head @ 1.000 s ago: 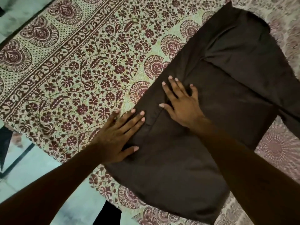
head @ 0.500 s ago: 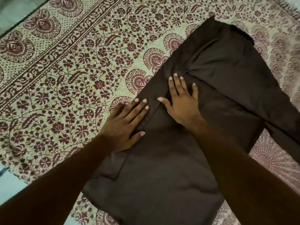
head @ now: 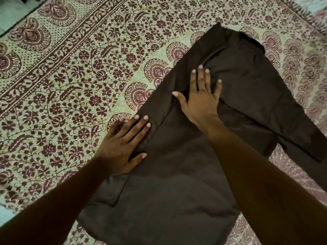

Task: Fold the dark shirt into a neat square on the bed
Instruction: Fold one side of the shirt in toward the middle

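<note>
The dark shirt [head: 177, 174] lies spread on the patterned bedspread [head: 74, 82], one sleeve [head: 300, 135] stretching off to the right. The left hand [head: 123, 144] rests flat on the shirt's left edge, fingers straight and close together, part of the hand on the bedspread. The right hand [head: 200, 101] presses flat farther up the shirt, fingers straight and spread apart.

One dark shirt [head: 177, 191], two hands [head: 122, 144] [head: 200, 99], one bedspread [head: 70, 85].
</note>
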`<state>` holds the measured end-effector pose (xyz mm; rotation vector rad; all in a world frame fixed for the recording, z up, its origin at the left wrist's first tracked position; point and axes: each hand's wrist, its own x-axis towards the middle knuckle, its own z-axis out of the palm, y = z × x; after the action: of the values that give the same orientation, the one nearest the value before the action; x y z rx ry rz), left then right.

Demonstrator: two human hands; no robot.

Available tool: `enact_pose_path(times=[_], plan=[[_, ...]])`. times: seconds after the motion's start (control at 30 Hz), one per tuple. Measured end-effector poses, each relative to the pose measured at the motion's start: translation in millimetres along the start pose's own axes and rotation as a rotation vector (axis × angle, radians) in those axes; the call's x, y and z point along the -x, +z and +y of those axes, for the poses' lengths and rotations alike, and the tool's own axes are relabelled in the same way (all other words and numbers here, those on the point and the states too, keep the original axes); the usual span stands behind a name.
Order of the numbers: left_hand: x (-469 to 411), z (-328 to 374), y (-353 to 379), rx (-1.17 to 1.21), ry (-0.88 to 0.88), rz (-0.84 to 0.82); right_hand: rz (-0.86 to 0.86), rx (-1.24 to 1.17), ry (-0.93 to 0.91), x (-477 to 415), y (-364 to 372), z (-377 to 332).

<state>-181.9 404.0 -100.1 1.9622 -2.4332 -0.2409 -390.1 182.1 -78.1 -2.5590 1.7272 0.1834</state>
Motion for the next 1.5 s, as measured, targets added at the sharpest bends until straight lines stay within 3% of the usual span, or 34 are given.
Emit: enact_pose_path(times=[0.07, 0.13, 0.17, 0.4, 0.47, 0.57, 0.63, 0.77, 0.83, 0.9, 1.0, 1.2, 1.27, 1.37, 1.43, 1.5], plan=[[-0.2, 0.5, -0.3, 0.002, -0.003, 0.005, 0.073, 0.015, -0.222, 9.0, 5.5, -6.2], [-0.4, 0.8, -1.0, -0.001, -0.006, -0.002, 0.025, 0.030, -0.439, 17.3, 16.0, -12.8], [-0.4, 0.7, -1.4, -0.003, -0.007, -0.008, -0.010, 0.033, -0.464, 17.2, 20.2, -13.4], [-0.4, 0.9, -1.7, 0.003, -0.011, -0.009, -0.051, -0.054, 0.104, -30.9, 13.6, -7.4], [-0.5, 0.6, -2.7, 0.005, -0.012, -0.017, 0.044, -0.064, 0.007, -25.0, 9.9, -20.5], [-0.3, 0.2, -3.1, 0.007, -0.013, -0.027, -0.010, -0.018, -0.359, -8.2, 18.7, -27.8], [-0.2, 0.2, -2.9, 0.006, -0.013, -0.036, -0.023, -0.024, -0.317, -15.3, 23.5, -19.8], [-0.6, -0.5, -2.7, 0.003, -0.015, -0.054, -0.066, -0.062, 0.016, -57.3, 22.1, -1.9], [-1.1, -0.2, -3.4, 0.008, -0.017, -0.058, -0.043, -0.051, 0.094, -68.0, 15.0, 2.3], [-0.7, -0.2, -4.6, 0.016, -0.020, -0.059, 0.027, -0.026, -0.023, -60.5, 10.0, 0.5], [-0.5, -0.7, -4.7, 0.022, -0.016, -0.056, -0.011, 0.044, -0.316, -37.3, 16.4, 5.3], [-1.7, -1.5, -2.5, 0.013, -0.020, -0.057, -0.029, -0.012, 0.017, -56.7, 22.2, 27.7], [-1.5, -1.3, -2.8, 0.018, -0.023, -0.057, 0.043, -0.008, -0.080, -48.8, 15.9, 16.8], [-1.7, -1.0, -2.7, 0.025, -0.028, -0.057, 0.017, 0.047, -0.437, -9.7, 19.0, 5.1], [-1.5, -1.0, -2.1, 0.020, -0.030, -0.050, -0.014, 0.082, -0.440, 0.1, 24.3, 11.7], [-2.0, -1.1, -1.9, 0.016, -0.023, -0.040, -0.010, 0.054, -0.298, -11.8, 25.6, 23.4]])
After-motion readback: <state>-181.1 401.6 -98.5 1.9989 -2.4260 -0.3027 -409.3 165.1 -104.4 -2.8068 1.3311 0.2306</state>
